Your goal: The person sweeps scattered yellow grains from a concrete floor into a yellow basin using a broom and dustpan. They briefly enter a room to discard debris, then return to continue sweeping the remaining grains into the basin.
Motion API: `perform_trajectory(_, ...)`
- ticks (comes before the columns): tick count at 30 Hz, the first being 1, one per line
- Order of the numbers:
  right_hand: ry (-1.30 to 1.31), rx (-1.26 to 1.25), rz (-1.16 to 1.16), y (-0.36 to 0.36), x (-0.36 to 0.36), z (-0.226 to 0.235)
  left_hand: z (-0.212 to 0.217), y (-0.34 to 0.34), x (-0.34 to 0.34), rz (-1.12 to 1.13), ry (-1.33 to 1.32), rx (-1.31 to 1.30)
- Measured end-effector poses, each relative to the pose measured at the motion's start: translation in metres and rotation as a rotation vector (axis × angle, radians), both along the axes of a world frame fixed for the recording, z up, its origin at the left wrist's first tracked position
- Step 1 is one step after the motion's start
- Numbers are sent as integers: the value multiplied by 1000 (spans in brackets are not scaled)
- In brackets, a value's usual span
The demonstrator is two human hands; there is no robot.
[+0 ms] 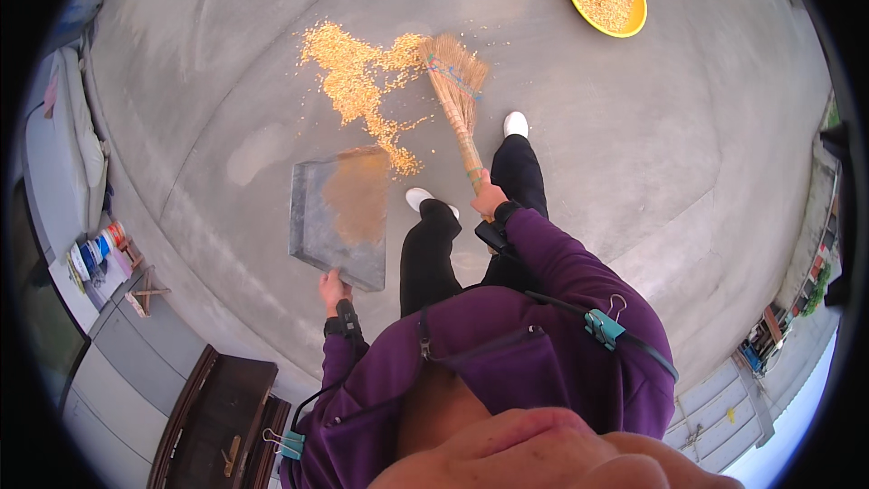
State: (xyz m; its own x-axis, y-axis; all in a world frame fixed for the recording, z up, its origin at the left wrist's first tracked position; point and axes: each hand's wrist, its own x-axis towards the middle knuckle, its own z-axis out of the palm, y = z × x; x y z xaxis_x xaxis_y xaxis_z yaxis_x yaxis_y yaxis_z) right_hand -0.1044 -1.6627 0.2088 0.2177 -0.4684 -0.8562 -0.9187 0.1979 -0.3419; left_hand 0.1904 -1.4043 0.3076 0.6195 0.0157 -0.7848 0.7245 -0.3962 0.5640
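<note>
My right hand [489, 197] is closed round the handle of a straw broom [456, 91]. The broom's bristles fan out on the floor beside a loose spread of yellow corn kernels [348, 72]. With my left hand [335, 291] I grip the near edge of a grey metal dustpan [312, 208], which has a brownish patch across its right part. The dustpan's far right corner lies by the tail of the kernels. Farther off at the right, a yellow basin [644, 11] holds many more kernels.
Grey concrete floor [588, 127] spreads all round. My feet in white shoes [515, 124] stand between dustpan and broom. At the left are a pale couch-like piece [68, 145], paint-like tubs [95, 254] and a small wooden stool [145, 292]. A dark wooden door [213, 417] is behind at lower left.
</note>
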Motion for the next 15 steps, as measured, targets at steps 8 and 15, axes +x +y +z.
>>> perform_trajectory(8, -7, -84, 84, 32, 8, 70, -1, 69, 44, -9, -7, 57)
perform_trajectory(15, 233, -264, 98, -23, -63, 79, -2, 72, 44, 124, 50, 8)
